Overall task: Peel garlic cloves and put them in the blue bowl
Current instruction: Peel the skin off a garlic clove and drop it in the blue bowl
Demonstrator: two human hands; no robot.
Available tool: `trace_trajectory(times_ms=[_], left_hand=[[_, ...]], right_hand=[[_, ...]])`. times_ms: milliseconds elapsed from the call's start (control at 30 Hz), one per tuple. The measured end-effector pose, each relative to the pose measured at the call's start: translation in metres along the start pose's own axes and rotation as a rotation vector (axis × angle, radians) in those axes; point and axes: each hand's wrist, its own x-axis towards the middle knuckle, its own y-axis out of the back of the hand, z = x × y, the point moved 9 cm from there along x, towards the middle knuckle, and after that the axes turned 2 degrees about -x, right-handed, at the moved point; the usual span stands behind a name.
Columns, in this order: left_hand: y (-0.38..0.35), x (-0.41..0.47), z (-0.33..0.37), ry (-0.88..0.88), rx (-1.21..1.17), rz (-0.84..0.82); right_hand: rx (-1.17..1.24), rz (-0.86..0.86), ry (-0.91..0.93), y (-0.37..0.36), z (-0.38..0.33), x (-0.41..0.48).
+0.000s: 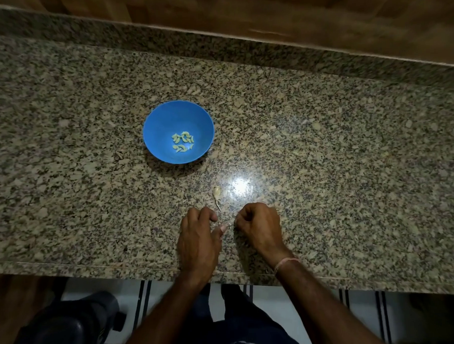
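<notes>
A blue bowl [166, 122] stands on the granite counter and holds several peeled pale garlic cloves [183, 141] at its bottom. Nearer to me, an unpeeled garlic clove [216, 191] with a thin dry stem lies alone on the counter. My left hand [199, 236] rests on the counter just below that clove, fingers curled under, thumb pointing right. My right hand [258, 226] sits beside it as a loose fist, knuckles up. Whether either hand pinches something small between its fingertips is hidden.
The speckled granite counter [350, 166] runs left to right, with its front edge just under my wrists and a wooden wall panel [291, 13] behind it. A glare spot shines right of the clove. Below the edge are a tiled floor and a dark shoe [69, 332].
</notes>
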Motion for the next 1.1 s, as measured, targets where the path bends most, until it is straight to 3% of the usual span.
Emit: trace_trajectory(times_ms=[67,200,333,533,700,800,900,1000,1100], left_hand=[[-0.001,0.003,0.003,-0.004,-0.085,-0.033],[-0.010,0.005,-0.004,0.209,-0.551,-0.132],[-0.014,0.004,-0.004,0.255,-0.702,-0.216],[-0.004,0.005,0.004,0.233,-0.635,-0.200],[-0.008,0.002,0.006,0.406,-0.794,-0.274],[-0.012,-0.005,0.010,0.506,-0.878,-0.326],[0.000,-0.001,0.015,0.373,-0.838,-0.196],[0.021,0.001,0.029,0.041,-0.400,0.011],[0.030,-0.002,0.047,-0.174,-0.160,0.079]], right_hand=[[0.139,-0.035,-0.029,-0.004,0.004,-0.003],[0.851,-0.273,-0.268,-0.025,0.009,-0.019],[1.075,-0.333,-0.384,-0.026,0.006,-0.028],[1.023,-0.325,-0.316,-0.024,0.006,-0.026],[0.581,-0.115,0.130,0.008,-0.013,-0.019],[0.480,-0.054,0.256,0.015,-0.019,-0.017],[0.673,-0.138,0.059,0.012,-0.009,-0.014],[1.056,-0.422,-0.340,-0.017,0.000,-0.025],[1.283,-0.583,-0.611,-0.034,0.000,-0.041]])
